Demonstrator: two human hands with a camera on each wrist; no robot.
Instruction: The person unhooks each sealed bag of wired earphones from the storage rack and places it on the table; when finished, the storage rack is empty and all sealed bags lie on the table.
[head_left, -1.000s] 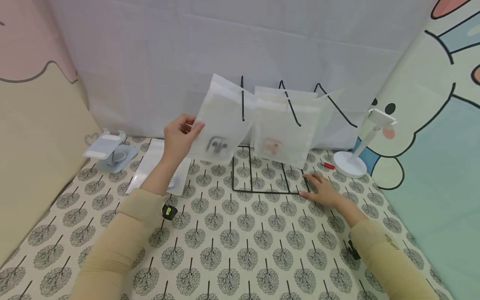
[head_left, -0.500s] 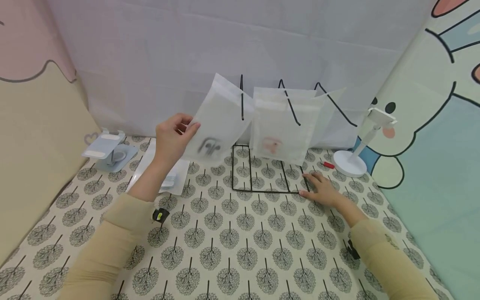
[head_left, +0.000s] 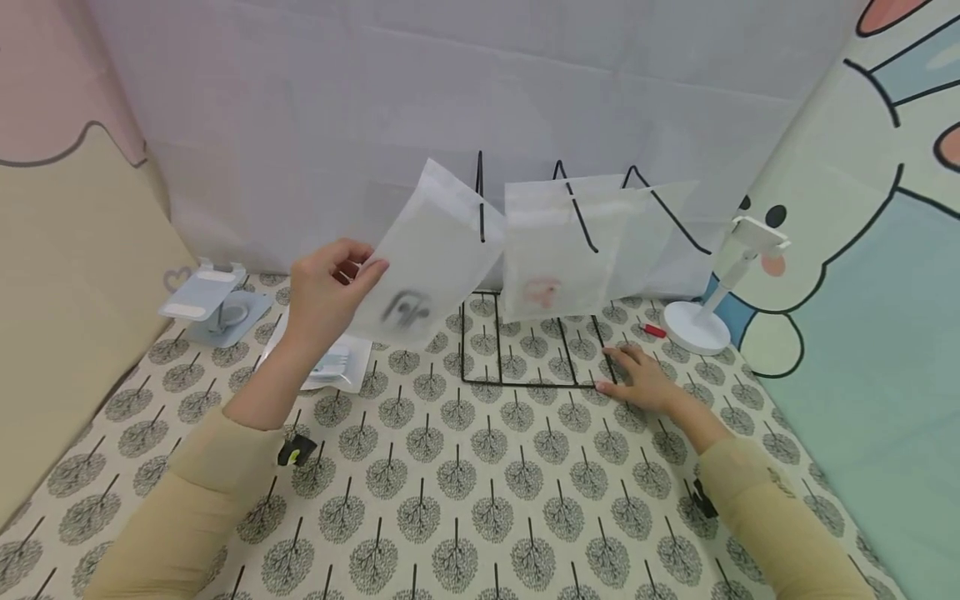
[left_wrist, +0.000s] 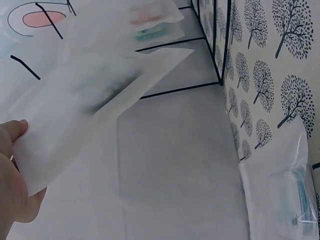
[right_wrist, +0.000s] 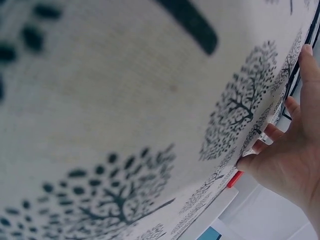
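My left hand (head_left: 324,292) pinches the left edge of a frosted zip bag (head_left: 420,250) between thumb and fingers. Dark earphones (head_left: 406,309) show through the bag, whose upper right part overlaps the left prong of a black wire rack (head_left: 517,385). In the left wrist view the bag (left_wrist: 60,135) slants away from the thumb. A second frosted bag (head_left: 558,242), with a pinkish item inside, hangs at the middle prong, another partly behind it. My right hand (head_left: 637,379) rests at the rack's front right corner, fingers spread along the base wire.
A flat clear-and-white bag (head_left: 330,367) with a pale cable lies on the table beyond my left forearm. Behind it stands a blue folding stand (head_left: 217,304). At right are a white phone stand (head_left: 697,325) and a small red item (head_left: 653,331). A white cloth backs the table.
My left hand has moved left and slightly down, drawing the lower part of the earphone bag along with it. The right hand stays at the rack's corner.
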